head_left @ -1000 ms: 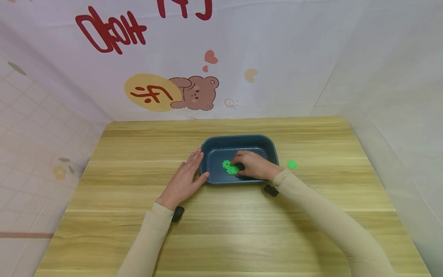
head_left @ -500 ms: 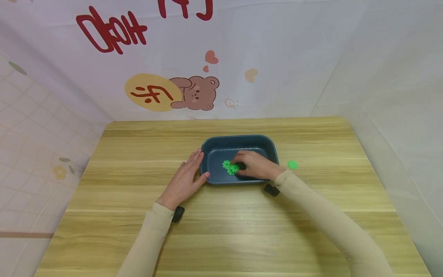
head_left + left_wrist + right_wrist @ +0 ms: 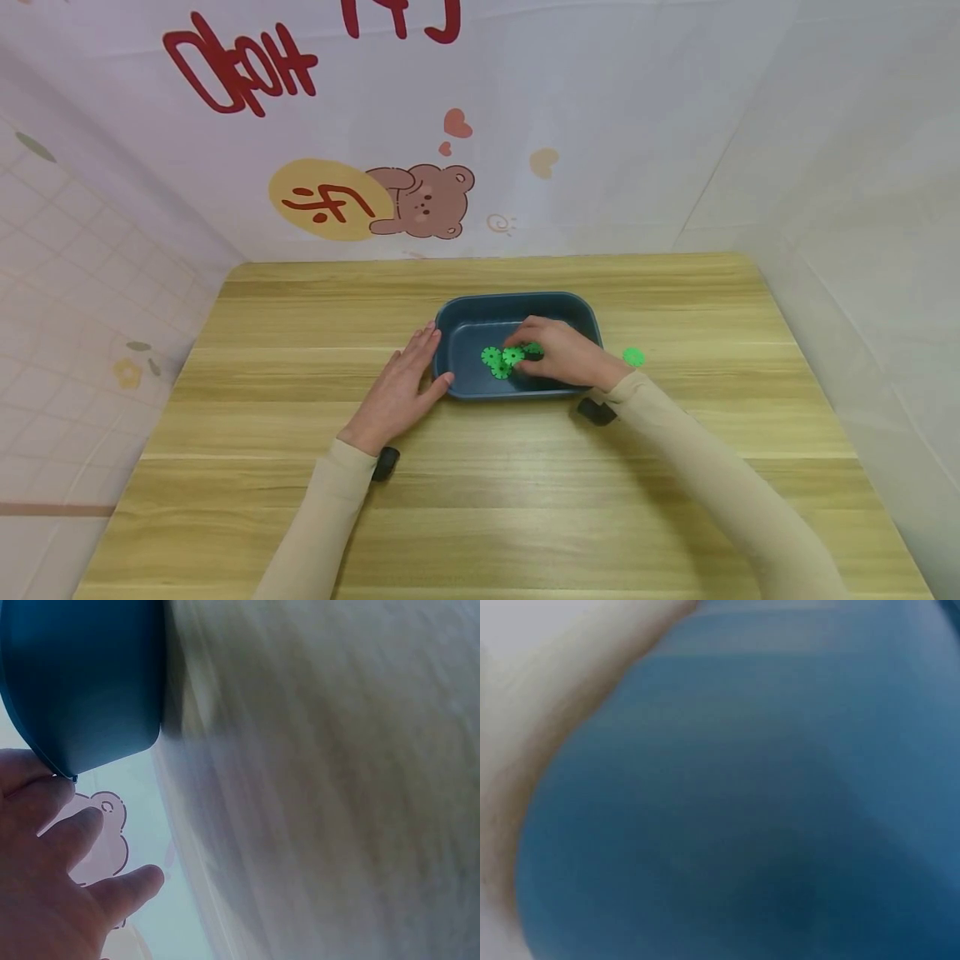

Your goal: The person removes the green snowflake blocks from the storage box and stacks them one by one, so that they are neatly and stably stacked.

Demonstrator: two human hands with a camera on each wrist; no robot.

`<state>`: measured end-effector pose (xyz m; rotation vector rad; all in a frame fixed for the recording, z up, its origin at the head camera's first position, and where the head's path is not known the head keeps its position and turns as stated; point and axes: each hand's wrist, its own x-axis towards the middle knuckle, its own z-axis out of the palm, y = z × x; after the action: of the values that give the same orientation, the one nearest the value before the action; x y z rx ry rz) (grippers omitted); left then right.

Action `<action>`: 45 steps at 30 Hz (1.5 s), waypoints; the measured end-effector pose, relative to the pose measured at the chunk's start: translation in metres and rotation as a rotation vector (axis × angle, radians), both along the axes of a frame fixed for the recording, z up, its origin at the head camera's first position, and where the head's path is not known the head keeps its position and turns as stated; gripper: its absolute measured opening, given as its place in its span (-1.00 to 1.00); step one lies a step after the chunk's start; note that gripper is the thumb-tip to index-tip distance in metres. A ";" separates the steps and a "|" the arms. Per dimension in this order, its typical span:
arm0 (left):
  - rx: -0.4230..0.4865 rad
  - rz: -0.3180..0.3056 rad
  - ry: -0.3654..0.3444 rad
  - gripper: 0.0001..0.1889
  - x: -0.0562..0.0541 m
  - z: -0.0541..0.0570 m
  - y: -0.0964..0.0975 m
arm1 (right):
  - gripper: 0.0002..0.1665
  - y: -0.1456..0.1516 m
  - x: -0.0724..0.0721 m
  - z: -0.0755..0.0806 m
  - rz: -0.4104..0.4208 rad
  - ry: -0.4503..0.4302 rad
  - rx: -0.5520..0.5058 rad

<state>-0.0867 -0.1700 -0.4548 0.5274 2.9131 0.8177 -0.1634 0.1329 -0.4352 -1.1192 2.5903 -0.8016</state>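
A dark blue plastic bin [image 3: 465,392] sits on the wooden table. My left hand [image 3: 401,387] lies along its left end with straight fingers and the thumb at the rim. The left wrist view shows those fingers [image 3: 124,889] spread beside the bin's wall [image 3: 82,682]. Inside the bin, my right hand [image 3: 562,354] pinches a green toothed plastic disc [image 3: 513,357] between thumb and fingertips. More such green discs [image 3: 491,356] lie just left of it, overlapping. Another bit of green shows behind the right fingers. The right wrist view holds mostly blurred blue bin surface [image 3: 705,787].
One loose green disc [image 3: 633,357] lies on the wooden table [image 3: 480,500] to the right of the bin, near my right sleeve [image 3: 697,450]. A printed white cloth [image 3: 615,108] hangs behind the table. Black wrist cameras [image 3: 386,464] sit under both wrists.
My right hand has shifted slightly up and right in the bin, and a green disc has come away from the others with it. The left hand has stayed put.
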 end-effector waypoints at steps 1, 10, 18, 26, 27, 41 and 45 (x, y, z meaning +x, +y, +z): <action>0.001 -0.001 0.000 -0.19 0.000 0.000 0.000 | -0.61 0.001 0.000 0.001 -0.003 0.001 -0.009; 0.012 0.000 0.005 -0.19 0.000 0.000 0.000 | -0.61 0.011 0.009 0.010 -0.029 0.036 -0.078; 0.017 0.001 0.004 -0.19 0.001 0.000 0.000 | -0.59 0.023 0.019 0.022 -0.081 0.006 -0.118; 0.018 0.003 0.009 -0.20 0.001 -0.001 0.000 | -0.59 0.038 0.026 0.027 -0.110 0.013 -0.163; 0.017 0.002 0.010 -0.20 0.001 -0.001 0.000 | -0.59 0.039 0.026 0.027 -0.115 0.019 -0.167; 0.028 -0.001 0.000 -0.19 0.001 -0.001 0.000 | -0.53 0.067 0.037 0.034 -0.217 0.051 -0.209; 0.025 0.001 -0.001 -0.19 0.000 -0.002 -0.001 | -0.53 0.077 0.040 0.033 -0.260 0.063 -0.201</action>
<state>-0.0865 -0.1705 -0.4564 0.5275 2.9066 0.8552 -0.1236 0.2097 -0.4022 -0.8766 2.7967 -1.1220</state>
